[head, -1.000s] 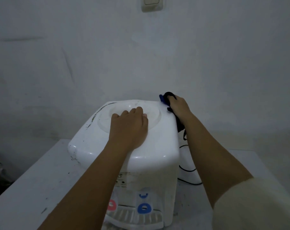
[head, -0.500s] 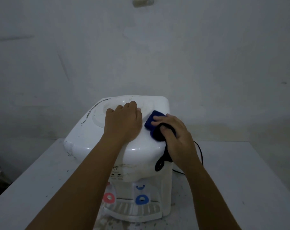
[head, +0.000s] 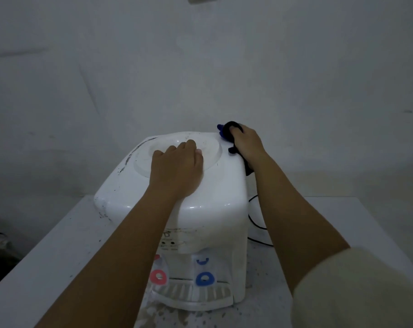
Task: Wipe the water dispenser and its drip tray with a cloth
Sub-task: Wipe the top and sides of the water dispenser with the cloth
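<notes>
- The white water dispenser (head: pixel 215 192) stands on a pale, speckled desk (head: pixel 47 268) against a plain wall (head: pixel 200 67)
- The left hand (head: pixel 176 169) lies palm down on the dispenser's top, fingers straight and close together, their tips reaching into the round recess (head: pixel 210 147) where a bottle would sit
- The right hand (head: pixel 248 143) is at the back right corner of the top, its fingers curled round a dark blue cloth (head: pixel 225 132)
- The cloth is bunched under that hand and touches the corner edge; a dark part of it hangs down the right side of the dispenser below the wrist
- The drip tray (head: pixel 196 297) juts out at the foot of the dispenser's front, nearest the camera, with a slotted grille on top; neither hand touches it
- Just above the tray sit a red tap (head: pixel 158 276) on the left and a blue tap (head: pixel 204 279) on the right
- Dark smudges mark the left edge of the dispenser's top and its front left corner
- A black cord (head: pixel 254 221) loops on the desk just right of the dispenser, partly hidden behind the right forearm
- A cream sleeve (head: pixel 356 294) covers the right upper arm at the lower right
</notes>
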